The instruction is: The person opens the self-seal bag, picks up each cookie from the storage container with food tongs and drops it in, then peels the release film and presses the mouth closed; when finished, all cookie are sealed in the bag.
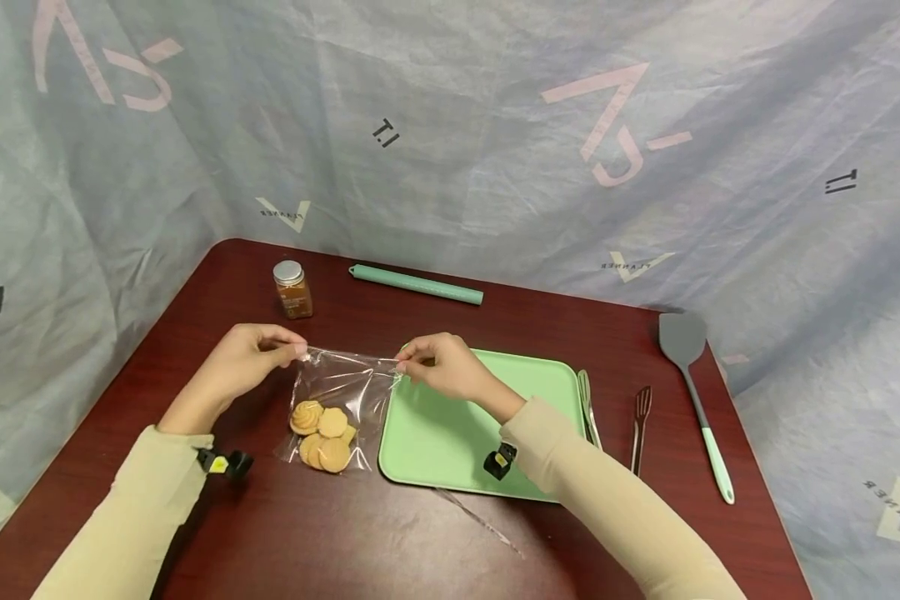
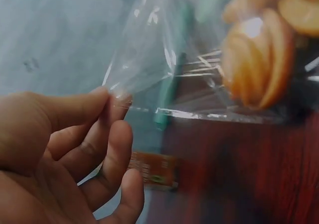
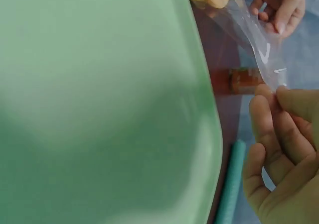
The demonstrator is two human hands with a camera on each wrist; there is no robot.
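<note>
A clear plastic bag (image 1: 345,375) hangs between both hands, with several golden cookies (image 1: 333,422) gathered at its bottom. My left hand (image 1: 251,358) pinches the bag's upper left corner between thumb and forefinger; in the left wrist view its other fingers (image 2: 119,149) curl loosely below. At the opposite top corner, my right hand (image 1: 446,367) pinches the film the same way, over the left part of the green tray (image 1: 435,433). One swirled cookie (image 2: 256,59) shows large in the left wrist view. The right wrist view shows the top edge stretched between the two hands.
Behind the bag stand a spice jar (image 1: 294,292) with a silver lid and a teal rod (image 1: 416,284). Right of the tray lie a knife (image 1: 587,404), a fork (image 1: 641,425) and a grey spatula (image 1: 690,367). A thin clear strip (image 1: 480,521) lies in front of the tray.
</note>
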